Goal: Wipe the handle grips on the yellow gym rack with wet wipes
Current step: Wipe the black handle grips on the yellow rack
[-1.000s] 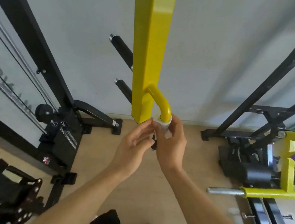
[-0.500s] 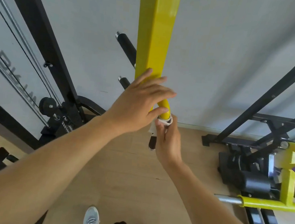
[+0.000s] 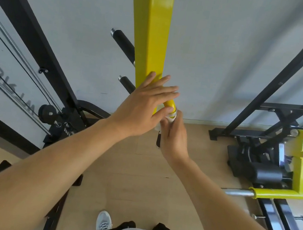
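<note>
A yellow square post [image 3: 152, 29] of the gym rack runs down the middle of the head view. A curved yellow handle arm [image 3: 170, 104] leaves its lower end and leads into a black grip [image 3: 158, 141], mostly hidden. My right hand [image 3: 174, 136] is wrapped around that grip with a white wet wipe [image 3: 171, 118] bunched between fingers and grip. My left hand [image 3: 144, 104] lies flat with spread fingers against the post's lower end and the handle arm, holding nothing.
Two black pegs [image 3: 124, 41] stick out behind the post. A black cable machine frame [image 3: 33, 31] stands at left, a black rack [image 3: 274, 87] and a yellow lever machine [image 3: 299, 169] at right. Wooden floor [image 3: 139, 185] lies below, with my shoe [image 3: 103, 222].
My left hand rose from beside the grip and settled flat on the post's lower end. My right hand stayed wrapped on the grip with the wipe. The view shifted slightly downward.
</note>
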Demonstrator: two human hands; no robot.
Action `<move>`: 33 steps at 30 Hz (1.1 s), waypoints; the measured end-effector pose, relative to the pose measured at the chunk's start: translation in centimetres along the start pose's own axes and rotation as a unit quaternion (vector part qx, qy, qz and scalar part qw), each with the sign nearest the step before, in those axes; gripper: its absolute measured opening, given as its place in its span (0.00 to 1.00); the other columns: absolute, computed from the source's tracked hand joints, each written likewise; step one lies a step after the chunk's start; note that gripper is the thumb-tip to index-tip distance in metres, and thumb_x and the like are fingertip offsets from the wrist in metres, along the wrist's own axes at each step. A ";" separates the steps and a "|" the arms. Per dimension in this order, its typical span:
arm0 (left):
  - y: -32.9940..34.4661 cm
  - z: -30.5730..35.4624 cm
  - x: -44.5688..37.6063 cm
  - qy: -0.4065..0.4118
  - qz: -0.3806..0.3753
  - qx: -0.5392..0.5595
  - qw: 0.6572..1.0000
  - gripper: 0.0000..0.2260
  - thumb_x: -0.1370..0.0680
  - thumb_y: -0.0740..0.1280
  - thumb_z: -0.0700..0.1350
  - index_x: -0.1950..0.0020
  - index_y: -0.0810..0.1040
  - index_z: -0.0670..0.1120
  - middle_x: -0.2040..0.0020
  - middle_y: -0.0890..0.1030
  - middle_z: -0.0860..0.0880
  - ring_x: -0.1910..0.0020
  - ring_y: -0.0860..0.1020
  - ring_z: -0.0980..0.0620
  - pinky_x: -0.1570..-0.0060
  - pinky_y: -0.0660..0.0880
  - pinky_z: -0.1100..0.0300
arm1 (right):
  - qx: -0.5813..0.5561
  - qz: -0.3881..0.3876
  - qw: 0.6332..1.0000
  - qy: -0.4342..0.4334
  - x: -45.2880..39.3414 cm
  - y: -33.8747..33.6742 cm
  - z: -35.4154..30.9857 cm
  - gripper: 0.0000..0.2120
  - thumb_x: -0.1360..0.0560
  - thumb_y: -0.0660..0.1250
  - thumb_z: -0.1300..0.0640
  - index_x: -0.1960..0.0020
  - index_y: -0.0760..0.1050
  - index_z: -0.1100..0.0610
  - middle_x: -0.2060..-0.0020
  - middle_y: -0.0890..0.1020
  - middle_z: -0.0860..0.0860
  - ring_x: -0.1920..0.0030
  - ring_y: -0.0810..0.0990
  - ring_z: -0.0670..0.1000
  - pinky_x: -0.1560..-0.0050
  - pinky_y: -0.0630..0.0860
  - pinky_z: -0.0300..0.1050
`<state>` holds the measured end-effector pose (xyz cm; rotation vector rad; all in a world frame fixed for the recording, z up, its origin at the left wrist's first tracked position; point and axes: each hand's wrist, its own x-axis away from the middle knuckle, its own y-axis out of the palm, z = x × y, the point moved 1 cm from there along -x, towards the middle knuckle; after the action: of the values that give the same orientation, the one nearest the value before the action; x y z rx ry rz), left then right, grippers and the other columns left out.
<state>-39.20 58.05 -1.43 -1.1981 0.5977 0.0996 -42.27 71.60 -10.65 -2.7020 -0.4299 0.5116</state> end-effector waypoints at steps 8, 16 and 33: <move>-0.2 -0.5 0.0 0.022 -0.014 0.028 0.999 0.17 0.16 0.58 0.44 0.28 0.74 0.44 0.26 0.73 0.48 0.21 0.61 0.48 0.20 0.50 0.51 | 0.085 -0.008 0.994 0.067 2.8 1.7 4.3 0.10 0.19 0.60 0.43 0.52 0.66 0.48 0.59 0.80 0.51 0.57 0.79 0.55 0.54 0.77 0.56; 0.1 -0.3 0.5 0.040 -0.012 0.079 0.996 0.17 0.16 0.59 0.42 0.28 0.74 0.43 0.25 0.72 0.47 0.21 0.61 0.47 0.21 0.54 0.47 | 0.034 0.135 0.989 0.049 1.2 2.1 0.8 0.07 0.24 0.65 0.49 0.50 0.68 0.49 0.59 0.79 0.49 0.57 0.76 0.57 0.58 0.75 0.56; 0.1 -1.2 1.4 0.068 -0.021 0.074 0.995 0.20 0.18 0.53 0.38 0.28 0.73 0.43 0.24 0.70 0.47 0.20 0.60 0.46 0.22 0.55 0.44 | -0.024 0.137 0.979 0.149 1.9 3.5 0.8 0.07 0.26 0.67 0.46 0.53 0.70 0.44 0.63 0.79 0.51 0.60 0.79 0.59 0.61 0.79 0.61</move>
<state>-38.54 56.73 -2.47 -1.0786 0.6871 -0.0618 -40.08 69.43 -13.26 -2.8374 0.0136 0.1601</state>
